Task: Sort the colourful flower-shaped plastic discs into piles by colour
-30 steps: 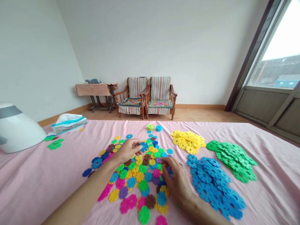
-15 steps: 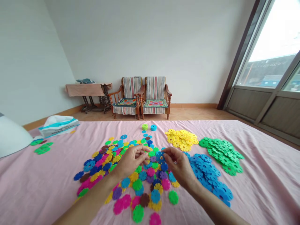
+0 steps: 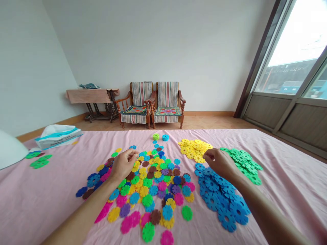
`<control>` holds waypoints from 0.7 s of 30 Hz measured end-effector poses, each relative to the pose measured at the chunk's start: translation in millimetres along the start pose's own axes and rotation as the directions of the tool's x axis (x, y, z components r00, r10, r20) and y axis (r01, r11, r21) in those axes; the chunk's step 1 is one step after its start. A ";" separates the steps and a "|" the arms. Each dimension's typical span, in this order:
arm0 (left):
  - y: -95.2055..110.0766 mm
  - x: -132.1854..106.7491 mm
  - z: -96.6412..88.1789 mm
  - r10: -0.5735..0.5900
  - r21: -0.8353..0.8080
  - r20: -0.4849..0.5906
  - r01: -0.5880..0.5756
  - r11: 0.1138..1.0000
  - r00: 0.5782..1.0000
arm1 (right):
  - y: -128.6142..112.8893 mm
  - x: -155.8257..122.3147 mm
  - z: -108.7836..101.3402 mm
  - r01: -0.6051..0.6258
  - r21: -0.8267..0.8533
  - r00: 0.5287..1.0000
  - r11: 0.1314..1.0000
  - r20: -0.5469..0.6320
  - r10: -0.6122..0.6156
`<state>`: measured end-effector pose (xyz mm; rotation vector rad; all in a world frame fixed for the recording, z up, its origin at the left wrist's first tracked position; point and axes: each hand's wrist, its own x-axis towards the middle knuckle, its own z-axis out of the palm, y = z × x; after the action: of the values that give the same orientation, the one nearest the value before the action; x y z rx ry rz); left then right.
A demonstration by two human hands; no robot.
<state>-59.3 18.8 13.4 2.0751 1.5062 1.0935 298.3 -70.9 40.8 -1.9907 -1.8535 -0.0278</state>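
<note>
A pink cloth covers the table and holds flat plastic flower discs. My left hand rests on the far left part of the mixed-colour pile, fingertips pinched together among the discs. My right hand hovers at the far end of the blue pile, between the yellow pile and the green pile. Its fingers are curled closed, and what they hold is hidden.
Two small stacks, one green and one blue, stand behind the mixed pile. A tissue box, a white appliance and a few green discs lie at the left. Two wooden armchairs stand by the far wall.
The hands met over the mixed pile half a second ago, the right one with a blue disc. Now the right hand has swung right to the blue pile and the left has moved left.
</note>
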 end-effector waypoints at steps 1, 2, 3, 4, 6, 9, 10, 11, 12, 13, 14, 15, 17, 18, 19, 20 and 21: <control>-2.7 3.4 -1.1 0.010 0.056 -0.020 -0.009 0.998 1.000 | -7.6 -1.6 -0.4 0.035 0.043 0.999 0.998 -0.043 -0.033; -6.3 8.1 -2.3 0.018 0.116 -0.036 -0.014 0.993 0.999 | -16.4 -3.8 -0.2 0.078 0.094 0.995 0.992 -0.073 -0.072; -10.6 13.9 -3.6 0.025 0.191 -0.040 -0.017 0.981 0.999 | -25.5 -6.8 0.5 0.125 0.145 0.990 0.981 -0.085 -0.114; -15.4 20.7 -4.8 0.029 0.268 -0.035 -0.018 0.963 0.999 | -34.4 -10.4 1.8 0.166 0.189 0.985 0.968 -0.086 -0.152; -25.9 35.7 -6.5 0.022 0.436 0.018 -0.027 0.900 1.000 | -49.1 -18.0 5.5 0.227 0.255 0.974 0.940 -0.066 -0.218; -39.0 56.0 -5.8 -0.017 0.545 0.038 -0.006 0.839 0.999 | -60.1 -26.0 11.8 0.265 0.299 0.963 0.917 -0.031 -0.268; -41.8 61.1 -4.6 -0.033 0.561 0.043 0.003 0.828 0.999 | -61.1 -27.2 13.6 0.267 0.306 0.961 0.914 -0.020 -0.275; -43.9 65.2 -2.9 -0.050 0.579 0.056 0.008 0.815 0.997 | -61.3 -27.6 15.0 0.267 0.311 0.961 0.912 -0.011 -0.277; -45.2 68.4 -1.0 -0.068 0.596 0.072 0.012 0.803 0.995 | -60.9 -27.6 16.1 0.265 0.316 0.961 0.911 -0.005 -0.277; -46.0 70.8 1.0 -0.086 0.611 0.089 0.014 0.791 0.992 | -60.3 -27.2 17.0 0.262 0.320 0.961 0.910 -0.001 -0.277; -46.3 72.8 3.0 -0.101 0.625 0.103 0.014 0.780 0.990 | -59.7 -26.7 17.8 0.259 0.325 0.962 0.909 -0.001 -0.274; -46.3 74.4 4.9 -0.112 0.638 0.116 0.013 0.770 0.987 | -59.3 -26.3 18.5 0.256 0.329 0.963 0.909 -0.002 -0.270; -45.7 76.8 8.0 -0.126 0.659 0.133 0.007 0.752 0.983 | -59.1 -25.9 20.2 0.249 0.332 0.964 0.910 0.003 -0.265; -45.1 77.7 9.2 -0.131 0.666 0.139 0.005 0.746 0.982 | -59.3 -25.9 21.1 0.248 0.332 0.964 0.910 0.009 -0.266; -44.3 78.4 10.1 -0.135 0.670 0.142 0.006 0.742 0.981 | -59.7 -26.2 22.2 0.248 0.332 0.963 0.910 0.013 -0.268; -43.2 78.9 10.6 -0.141 0.672 0.141 0.010 0.740 0.980 | -60.2 -26.7 23.4 0.250 0.333 0.962 0.909 0.018 -0.271; -41.8 79.1 10.7 -0.149 0.672 0.135 0.020 0.740 0.980 | -60.7 -27.3 24.5 0.253 0.335 0.961 0.907 0.022 -0.276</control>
<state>-67.4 108.4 8.6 2.4197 2.0833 0.3028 230.6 -87.7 27.8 -1.5225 -2.0082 0.2597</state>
